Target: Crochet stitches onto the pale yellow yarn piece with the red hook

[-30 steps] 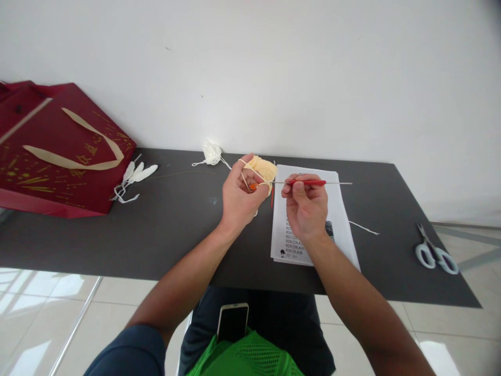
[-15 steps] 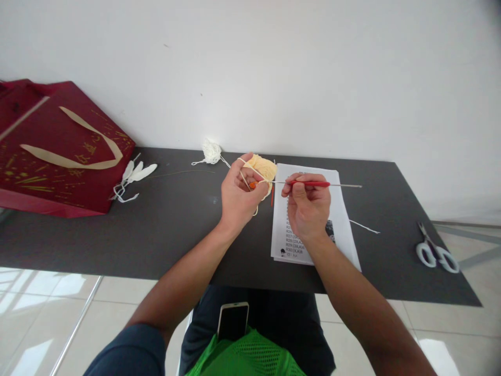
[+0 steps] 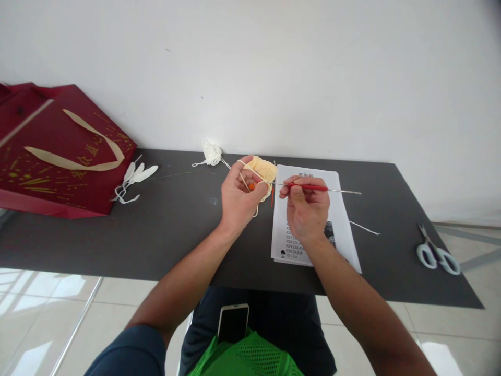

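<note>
A crochet hook (image 3: pixel 313 187) with a red grip lies nearly level in my right hand (image 3: pixel 307 209), closed around it like a pen. Its thin metal tip reaches left to the fingertips of my left hand (image 3: pixel 240 196). There my thumb and fingers pinch cream yarn (image 3: pixel 253 169), with one strand looped over the raised index finger. The tip meets the yarn at the pinch; the stitches are too small to make out. Just behind my left fingers sits a pale yellow yarn ball (image 3: pixel 265 167), partly covered. Something orange (image 3: pixel 251 186) shows between the fingers.
Printed sheets (image 3: pixel 282 230) lie under my right hand on the dark table (image 3: pixel 172 230). Scissors (image 3: pixel 436 253) rest at the right end. White yarn (image 3: pixel 212 153) lies by the wall, white crocheted pieces (image 3: pixel 136 173) beside a red gift bag (image 3: pixel 70 156). A phone (image 3: pixel 233 322) is on my lap.
The hook's back end has tipped slightly down, and my right hand has shifted a little left. My left hand keeps its pinch on the yarn.
</note>
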The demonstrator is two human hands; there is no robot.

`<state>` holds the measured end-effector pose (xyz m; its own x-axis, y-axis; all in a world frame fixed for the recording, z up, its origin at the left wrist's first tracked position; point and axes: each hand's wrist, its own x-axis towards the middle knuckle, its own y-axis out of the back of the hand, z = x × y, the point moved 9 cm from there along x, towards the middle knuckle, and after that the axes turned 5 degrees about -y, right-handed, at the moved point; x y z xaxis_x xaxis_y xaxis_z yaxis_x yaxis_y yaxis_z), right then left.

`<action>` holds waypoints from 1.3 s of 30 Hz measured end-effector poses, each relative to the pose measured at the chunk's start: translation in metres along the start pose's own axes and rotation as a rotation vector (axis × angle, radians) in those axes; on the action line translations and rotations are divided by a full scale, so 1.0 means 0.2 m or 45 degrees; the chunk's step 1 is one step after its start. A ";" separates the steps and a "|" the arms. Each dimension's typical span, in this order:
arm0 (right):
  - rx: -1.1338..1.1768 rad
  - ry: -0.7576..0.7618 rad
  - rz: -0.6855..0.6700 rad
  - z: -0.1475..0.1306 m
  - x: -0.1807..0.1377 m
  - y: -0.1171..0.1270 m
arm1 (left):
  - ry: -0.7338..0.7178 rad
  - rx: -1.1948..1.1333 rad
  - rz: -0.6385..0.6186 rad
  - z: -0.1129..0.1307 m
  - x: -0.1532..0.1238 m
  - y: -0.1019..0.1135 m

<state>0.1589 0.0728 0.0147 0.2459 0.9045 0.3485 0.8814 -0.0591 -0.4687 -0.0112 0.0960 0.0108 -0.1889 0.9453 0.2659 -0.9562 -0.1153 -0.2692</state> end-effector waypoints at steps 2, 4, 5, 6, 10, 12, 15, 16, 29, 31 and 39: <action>-0.039 0.029 0.009 0.00 -0.01 0.00 | -0.011 0.014 0.006 0.01 0.00 0.01; -0.092 0.086 0.019 -0.01 -0.03 0.00 | -0.022 0.031 0.018 0.01 0.00 0.01; -0.127 0.122 0.021 -0.02 -0.05 0.00 | -0.026 0.039 0.030 0.01 0.00 0.02; -0.165 0.161 0.016 -0.03 -0.06 -0.01 | -0.031 0.042 0.047 0.02 0.00 0.02; -0.436 0.267 -0.007 -0.08 -0.11 -0.04 | -0.039 0.038 0.113 0.02 0.00 0.04; -0.529 0.317 -0.030 -0.10 -0.13 -0.05 | -0.018 0.019 0.148 0.00 -0.01 0.05; -0.615 0.347 -0.093 -0.10 -0.13 -0.07 | 0.076 -0.037 0.192 -0.04 -0.01 0.05; -0.631 0.356 -0.120 -0.10 -0.13 -0.07 | 0.111 -0.061 0.199 -0.05 -0.01 0.05; -0.581 0.320 -0.134 -0.05 -0.12 -0.06 | 0.450 -0.439 0.063 -0.08 -0.02 -0.02; -0.510 0.213 -0.133 -0.02 -0.11 -0.05 | 0.482 -0.445 0.058 -0.09 -0.02 -0.02; -0.021 -0.140 -0.031 0.10 -0.02 0.00 | 0.477 -0.411 -0.019 -0.08 -0.02 -0.04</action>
<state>0.1490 0.0777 -0.0032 0.1793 0.9467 0.2677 0.8934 -0.0428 -0.4472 0.0011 0.0976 -0.0021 -0.0255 0.9977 -0.0627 -0.8290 -0.0562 -0.5564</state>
